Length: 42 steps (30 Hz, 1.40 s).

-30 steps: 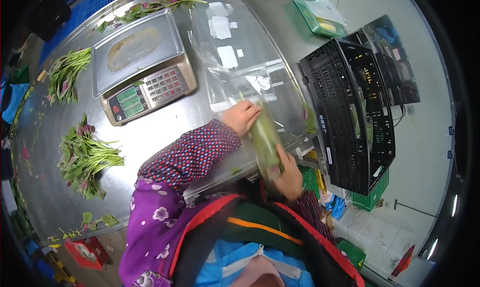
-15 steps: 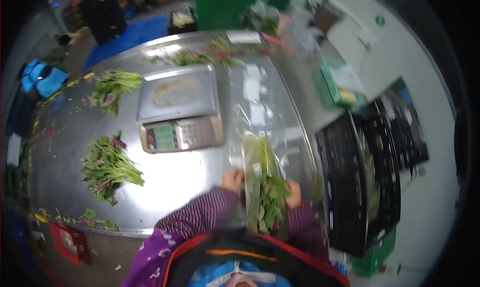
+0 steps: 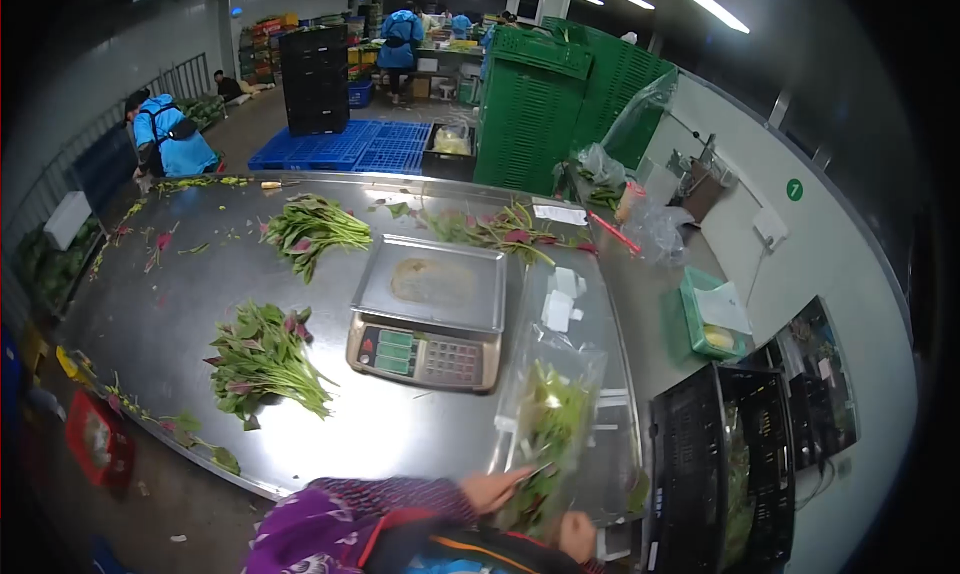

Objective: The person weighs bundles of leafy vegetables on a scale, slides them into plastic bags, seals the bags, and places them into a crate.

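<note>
Plastic bag (image 3: pixel 562 414) at its near end: left hand (image 3: pixel 493 490) touching it, right hand (image 3: pixel 577 536) curled just beside; whether either clamps it I cannot tell. Greens (image 3: pixel 541 446) inside, on the table (image 3: pixel 180 304), look light, soft and easily bruised, the plastic slippery; firmer stems (image 3: pixel 548 386) at the far end should bear holding best. Beyond, to the left, stands the scale (image 3: pixel 438 299)
</note>
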Available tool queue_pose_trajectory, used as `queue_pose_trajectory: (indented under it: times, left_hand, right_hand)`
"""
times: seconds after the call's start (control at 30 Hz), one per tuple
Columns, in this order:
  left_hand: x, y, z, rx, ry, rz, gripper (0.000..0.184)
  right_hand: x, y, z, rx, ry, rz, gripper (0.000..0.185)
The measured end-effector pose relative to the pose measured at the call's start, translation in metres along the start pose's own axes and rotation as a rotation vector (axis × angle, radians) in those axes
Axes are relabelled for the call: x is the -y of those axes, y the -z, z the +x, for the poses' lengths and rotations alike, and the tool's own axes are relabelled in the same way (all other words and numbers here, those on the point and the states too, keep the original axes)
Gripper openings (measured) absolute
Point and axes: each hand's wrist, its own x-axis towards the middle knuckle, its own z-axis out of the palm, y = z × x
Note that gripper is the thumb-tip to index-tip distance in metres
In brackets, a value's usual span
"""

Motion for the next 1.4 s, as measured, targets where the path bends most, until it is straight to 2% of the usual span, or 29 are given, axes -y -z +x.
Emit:
queue_pose_trajectory:
  times: [0.1,0.13,0.17,0.2,0.23,0.27,0.3,0.33,0.37,0.4,0.47,0.53,0.6,0.63,0.67,0.73,0.8,0.83,0.87,0.9,0.93,1.0,1.07,1.13,1.2,1.27,1.33,1.37,1.4]
  left_hand:
    - [-0.026,0.058,0.077,-0.124,0.173,0.087,0.043]
    - [-0.019,0.067,0.106,-0.446,-0.085,0.025,0.038]
    - [-0.050,0.110,0.106,-0.678,-0.303,0.044,0.033]
    - [-0.082,0.152,0.099,-0.758,-0.396,0.018,0.031]
    - [-0.095,0.180,0.099,-0.784,-0.430,0.009,0.031]
    - [-0.105,0.207,0.097,-0.671,-0.359,-0.092,0.031]
    - [-0.087,0.218,0.126,-0.765,-0.505,-0.087,0.032]
    - [-0.088,0.246,0.138,-0.496,-0.310,-0.299,0.035]
    - [-0.101,0.265,0.142,-0.499,-0.170,-0.561,0.038]
    - [-0.127,0.292,0.125,-0.414,-0.140,-0.663,0.040]
    - [-0.158,0.313,0.090,-0.391,-0.407,-0.803,0.043]
    - [-0.165,0.316,0.050,-0.298,-0.639,-0.956,0.067]
    - [-0.122,0.292,0.018,-0.336,-0.697,-0.411,0.119]
    - [-0.101,0.264,0.012,-0.349,-0.647,-0.162,0.136]
    - [-0.077,0.232,0.004,-0.232,-0.481,-0.119,0.132]
    - [-0.042,0.193,-0.010,-0.181,-0.352,-0.475,0.122]
    - [-0.034,0.183,-0.029,-0.313,-0.319,-0.684,0.118]
    - [-0.041,0.184,-0.034,-0.307,-0.327,-0.722,0.120]
    - [-0.049,0.181,-0.039,-0.294,-0.324,-0.771,0.121]
    - [-0.049,0.177,-0.039,-0.286,-0.308,-0.808,0.122]
    - [-0.048,0.177,-0.036,-0.278,-0.296,-0.838,0.123]
    - [-0.044,0.178,-0.035,-0.274,-0.300,-0.855,0.125]
    - [-0.040,0.177,-0.032,-0.305,-0.330,-0.853,0.126]
    - [-0.037,0.177,-0.026,-0.259,-0.338,-0.678,0.127]
    - [-0.035,0.187,-0.022,-0.183,-0.307,-0.545,0.130]
    - [-0.036,0.197,-0.009,-0.090,-0.403,-0.561,0.130]
    - [-0.048,0.206,-0.001,0.055,-0.247,-0.657,0.127]
    - [-0.041,0.198,0.006,0.027,-0.191,-0.667,0.120]
    - [-0.040,0.192,0.018,0.063,-0.320,-0.839,0.111]
  right_hand:
    - [0.012,0.000,0.085,-0.048,-0.145,0.155,0.021]
    - [0.048,0.017,0.112,-0.082,-0.129,0.183,0.020]
    - [0.110,0.049,0.131,-0.154,0.044,0.017,0.019]
    - [0.145,0.064,0.142,-0.256,-0.065,0.441,0.018]
    - [0.176,0.088,0.148,-0.265,0.014,0.421,0.017]
    - [0.197,0.099,0.159,-0.255,0.056,0.432,0.017]
    - [0.226,0.099,0.169,-0.218,-0.111,0.447,0.016]
    - [0.221,0.103,0.185,-0.053,0.007,0.544,0.017]
    - [0.232,0.122,0.206,-0.102,-0.282,0.825,0.019]
    - [0.257,0.143,0.214,-0.045,-0.270,0.839,0.020]
    - [0.294,0.162,0.207,-0.086,-0.039,0.778,0.021]
    - [0.322,0.178,0.195,-0.131,0.054,0.655,0.021]
    - [0.314,0.183,0.187,0.013,-0.092,0.723,0.022]
    - [0.307,0.180,0.183,0.154,-0.176,0.685,0.021]
    - [0.299,0.172,0.180,0.308,-0.263,0.644,0.019]
    - [0.308,0.156,0.163,0.466,-0.111,0.019,0.011]
    - [0.334,0.156,0.146,0.356,0.545,-0.296,0.015]
    - [0.353,0.157,0.146,0.410,0.781,-0.428,0.017]
    - [0.372,0.159,0.146,0.472,1.005,-0.558,0.020]
    - [0.374,0.159,0.150,0.609,1.051,-0.563,0.021]
    - [0.375,0.159,0.155,0.753,1.086,-0.560,0.023]
    - [0.364,0.161,0.168,1.142,0.780,-0.301,0.022]
    - [0.365,0.164,0.175,1.153,0.580,-0.242,0.018]
    - [0.364,0.157,0.175,1.172,0.407,-0.211,0.018]
    - [0.356,0.145,0.175,1.035,0.549,-0.313,0.015]
    - [0.361,0.154,0.183,0.920,0.632,-0.382,0.015]
    - [0.368,0.189,0.199,0.734,0.633,-0.364,0.014]
    - [0.363,0.214,0.209,0.589,0.671,-0.337,0.017]
    - [0.358,0.238,0.220,0.441,0.702,-0.311,0.020]
